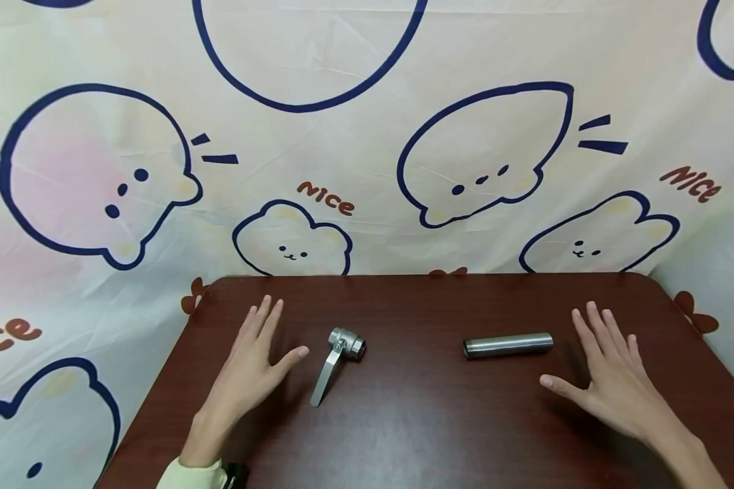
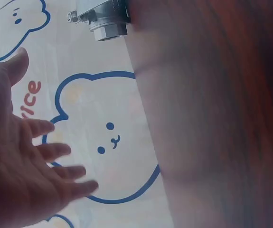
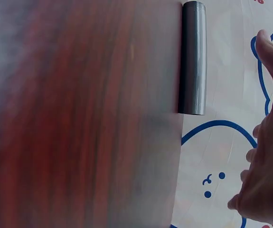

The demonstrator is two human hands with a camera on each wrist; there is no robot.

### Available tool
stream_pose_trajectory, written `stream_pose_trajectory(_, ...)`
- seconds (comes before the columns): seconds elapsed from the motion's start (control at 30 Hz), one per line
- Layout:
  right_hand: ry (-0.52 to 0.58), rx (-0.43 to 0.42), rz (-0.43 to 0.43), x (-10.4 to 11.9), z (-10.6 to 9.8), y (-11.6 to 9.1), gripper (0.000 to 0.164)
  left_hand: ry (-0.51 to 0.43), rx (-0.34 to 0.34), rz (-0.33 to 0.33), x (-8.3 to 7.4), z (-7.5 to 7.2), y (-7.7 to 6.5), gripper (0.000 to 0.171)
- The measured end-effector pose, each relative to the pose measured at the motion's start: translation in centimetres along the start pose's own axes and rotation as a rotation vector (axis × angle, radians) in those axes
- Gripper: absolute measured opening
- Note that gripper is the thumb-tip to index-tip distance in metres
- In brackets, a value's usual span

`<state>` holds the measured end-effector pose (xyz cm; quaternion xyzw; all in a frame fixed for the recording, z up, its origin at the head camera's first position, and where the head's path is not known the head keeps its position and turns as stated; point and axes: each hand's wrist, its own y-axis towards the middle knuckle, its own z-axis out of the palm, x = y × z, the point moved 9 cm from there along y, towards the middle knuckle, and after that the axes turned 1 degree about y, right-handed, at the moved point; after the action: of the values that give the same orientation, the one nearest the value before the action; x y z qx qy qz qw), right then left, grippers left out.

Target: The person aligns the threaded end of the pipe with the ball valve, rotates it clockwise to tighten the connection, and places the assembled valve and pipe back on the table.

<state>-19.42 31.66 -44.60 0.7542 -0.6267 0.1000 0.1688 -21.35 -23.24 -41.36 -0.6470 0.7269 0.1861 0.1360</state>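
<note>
A metal ball valve (image 1: pixel 346 343) with a long flat lever handle (image 1: pixel 325 380) lies left of centre on the table. To its left, my left hand (image 1: pixel 251 370) hovers with fingers spread and holds nothing. In the left wrist view the valve (image 2: pixel 108 21) shows at the top, apart from the hand (image 2: pixel 27 166). A short metal pipe (image 1: pixel 508 345) lies right of centre. My right hand (image 1: pixel 614 377) is to the pipe's right, fingers extended, touching nothing. The right wrist view shows threads at one end of the pipe (image 3: pixel 194 59), with the hand (image 3: pixel 267 152) off to the side.
The dark brown wooden table (image 1: pixel 404 435) has rounded far corners. Behind it hangs a pale curtain (image 1: pixel 367 149) printed with blue cartoon outlines and red lettering. A light sleeve (image 1: pixel 192 475) and a dark band (image 1: pixel 237 474) are at my left wrist.
</note>
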Motion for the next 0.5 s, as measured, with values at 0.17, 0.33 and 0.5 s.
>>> stream_pose_trajectory(0.17, 0.078, 0.025, -0.026, 0.2, 0.0, 0.6, 0.127, -0.054, -0.023, 0.062, -0.6, 0.2, 0.3, 0.094)
stream_pose_trajectory(0.33, 0.149, 0.074, -0.030, 0.2, -0.1, 1.2, 0.127, -0.082, -0.058, 0.121, -1.1, -0.1, 0.6, 0.086)
stream_pose_trajectory(0.5, 0.172, 0.119, -0.036, 0.2, -0.2, 2.2, 0.125, -0.109, -0.044, 0.124, -1.7, -0.2, 1.5, 0.086)
